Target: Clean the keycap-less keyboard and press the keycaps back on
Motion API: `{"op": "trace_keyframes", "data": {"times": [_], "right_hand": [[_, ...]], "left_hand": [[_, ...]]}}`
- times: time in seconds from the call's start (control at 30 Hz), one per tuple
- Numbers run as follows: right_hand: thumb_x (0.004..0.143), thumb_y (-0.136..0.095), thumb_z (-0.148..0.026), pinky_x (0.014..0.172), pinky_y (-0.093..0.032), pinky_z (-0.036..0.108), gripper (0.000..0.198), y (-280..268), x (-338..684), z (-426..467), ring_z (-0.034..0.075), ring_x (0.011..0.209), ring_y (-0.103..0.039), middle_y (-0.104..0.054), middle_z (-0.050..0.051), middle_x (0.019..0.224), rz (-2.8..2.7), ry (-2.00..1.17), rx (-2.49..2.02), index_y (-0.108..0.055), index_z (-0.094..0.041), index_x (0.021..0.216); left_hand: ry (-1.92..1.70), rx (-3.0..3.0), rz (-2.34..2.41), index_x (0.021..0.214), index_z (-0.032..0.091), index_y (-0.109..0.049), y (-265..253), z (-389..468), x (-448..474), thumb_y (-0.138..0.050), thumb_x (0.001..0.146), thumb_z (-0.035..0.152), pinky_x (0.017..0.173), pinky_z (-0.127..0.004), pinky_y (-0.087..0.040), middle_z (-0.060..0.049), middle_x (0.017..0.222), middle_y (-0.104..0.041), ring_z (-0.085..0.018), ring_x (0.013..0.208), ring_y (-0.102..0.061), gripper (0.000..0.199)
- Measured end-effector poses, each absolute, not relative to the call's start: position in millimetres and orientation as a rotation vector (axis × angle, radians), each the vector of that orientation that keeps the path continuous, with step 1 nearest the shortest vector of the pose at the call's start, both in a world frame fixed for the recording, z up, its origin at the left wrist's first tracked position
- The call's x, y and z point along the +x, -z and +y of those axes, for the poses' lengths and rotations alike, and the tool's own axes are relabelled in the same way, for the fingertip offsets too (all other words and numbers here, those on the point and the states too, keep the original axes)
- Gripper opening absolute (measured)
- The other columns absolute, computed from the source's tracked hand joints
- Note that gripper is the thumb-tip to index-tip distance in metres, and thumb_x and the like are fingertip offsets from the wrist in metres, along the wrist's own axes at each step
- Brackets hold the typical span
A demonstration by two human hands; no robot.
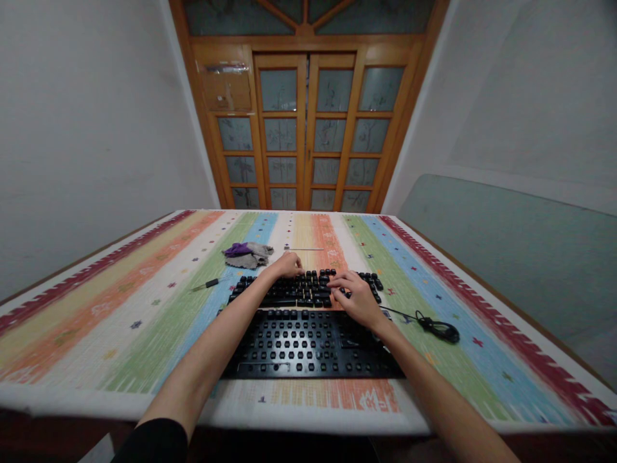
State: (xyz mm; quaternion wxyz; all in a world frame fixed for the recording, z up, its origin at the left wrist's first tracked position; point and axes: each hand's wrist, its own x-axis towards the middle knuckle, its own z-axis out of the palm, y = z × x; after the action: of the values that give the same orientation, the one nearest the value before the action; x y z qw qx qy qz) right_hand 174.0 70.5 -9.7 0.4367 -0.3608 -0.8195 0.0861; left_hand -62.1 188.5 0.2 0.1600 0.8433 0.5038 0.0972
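A black keyboard (308,370) with its keys off lies near the table's front edge, rows of bare switch posts showing. Just beyond it, loose black keycaps (277,302) are laid out in rows on the cloth. My left hand (288,264) is at the far edge of these keycaps, its fingers curled down and closed; whatever they hold is hidden. Over the right part of the keycaps is my right hand (355,297), thumb and fingers apart, fingertips close to or touching the caps. My forearms pass over both ends of the keyboard.
A coiled black cable (438,328) lies to the right. Left of the keycaps is a small black-handled tool (212,283). A grey and purple cloth (247,254) and a thin rod (304,249) lie farther back. A striped tablecloth (159,321) covers the table.
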Motion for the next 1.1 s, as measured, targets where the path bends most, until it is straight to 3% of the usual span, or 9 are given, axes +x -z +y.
{"op": "trace_keyframes", "data": {"times": [0.07, 0.13, 0.43, 0.77, 0.93, 1.0, 1.1], "right_hand": [[0.086, -0.055, -0.012, 0.085, -0.051, 0.04, 0.019, 9.9, 174.3, 70.6, 0.023, 0.091, -0.064, -0.069, 0.007, 0.091, -2.039, -0.213, -0.9, -0.072, -0.021, 0.084], [0.087, -0.056, -0.013, 0.085, -0.051, 0.04, 0.018, 9.7, 174.3, 70.3, 0.023, 0.092, -0.064, -0.069, 0.007, 0.092, -2.041, -0.216, -0.899, -0.073, -0.021, 0.087], [0.089, -0.063, -0.022, 0.09, -0.052, 0.042, 0.022, 9.1, 166.2, 63.6, 0.024, 0.099, -0.066, -0.072, 0.008, 0.105, -2.092, -0.243, -0.755, -0.068, -0.022, 0.111], [0.091, -0.065, -0.021, 0.082, -0.053, 0.039, 0.015, 4.7, 155.8, 51.2, 0.021, 0.088, -0.065, -0.075, 0.006, 0.094, -2.139, -0.284, -0.584, -0.071, -0.023, 0.103], [0.091, -0.064, -0.022, 0.08, -0.051, 0.038, 0.016, 7.6, 156.1, 51.3, 0.021, 0.086, -0.064, -0.074, 0.006, 0.093, -2.163, -0.336, -0.592, -0.07, -0.022, 0.106], [0.09, -0.064, -0.022, 0.081, -0.051, 0.039, 0.016, 10.3, 156.0, 51.6, 0.021, 0.088, -0.064, -0.074, 0.006, 0.094, -2.174, -0.361, -0.583, -0.069, -0.021, 0.106], [0.09, -0.064, -0.021, 0.081, -0.051, 0.039, 0.015, 13.8, 156.1, 52.0, 0.022, 0.089, -0.065, -0.074, 0.007, 0.095, -2.217, -0.394, -0.592, -0.069, -0.02, 0.104]], "left_hand": [[-0.356, 2.411, 1.438, 0.084, 0.014, -0.074, -3.4, 186.0, -63.1, -0.072, 0.085, 0.027, 0.092, -0.034, -0.051, -0.007, 0.087, -0.074, -0.023, 0.095, -0.066, 0.013], [-0.442, 2.414, 1.412, 0.077, 0.016, -0.075, -8.4, 180.1, -64.7, -0.073, 0.081, 0.025, 0.092, -0.033, -0.049, -0.006, 0.083, -0.075, -0.024, 0.095, -0.066, 0.01], [-0.618, 2.405, 1.017, 0.086, 0.016, -0.074, -29.8, 114.3, -64.2, -0.072, 0.084, 0.028, 0.09, -0.028, -0.048, -0.005, 0.099, -0.074, -0.017, 0.095, -0.065, 0.012], [-0.756, 2.241, 0.79, 0.085, 0.017, -0.072, -16.9, 77.6, -65.5, -0.071, 0.088, 0.041, 0.096, -0.034, -0.046, -0.007, 0.105, -0.071, -0.019, 0.103, -0.064, 0.024], [-0.732, 2.256, 0.824, 0.087, 0.018, -0.073, -15.2, 69.4, -68.0, -0.066, 0.092, 0.031, 0.097, -0.035, -0.046, -0.007, 0.106, -0.071, -0.018, 0.102, -0.064, 0.016], [-0.717, 2.293, 0.83, 0.09, 0.019, -0.073, -14.9, 64.8, -69.3, -0.069, 0.088, 0.026, 0.099, -0.035, -0.045, -0.006, 0.108, -0.07, -0.019, 0.104, -0.063, 0.009], [-0.702, 2.372, 0.843, 0.093, 0.018, -0.073, -11.8, 59.6, -70.6, -0.078, 0.079, 0.024, 0.102, -0.038, -0.042, -0.006, 0.107, -0.069, -0.02, 0.106, -0.061, 0.016]]}}
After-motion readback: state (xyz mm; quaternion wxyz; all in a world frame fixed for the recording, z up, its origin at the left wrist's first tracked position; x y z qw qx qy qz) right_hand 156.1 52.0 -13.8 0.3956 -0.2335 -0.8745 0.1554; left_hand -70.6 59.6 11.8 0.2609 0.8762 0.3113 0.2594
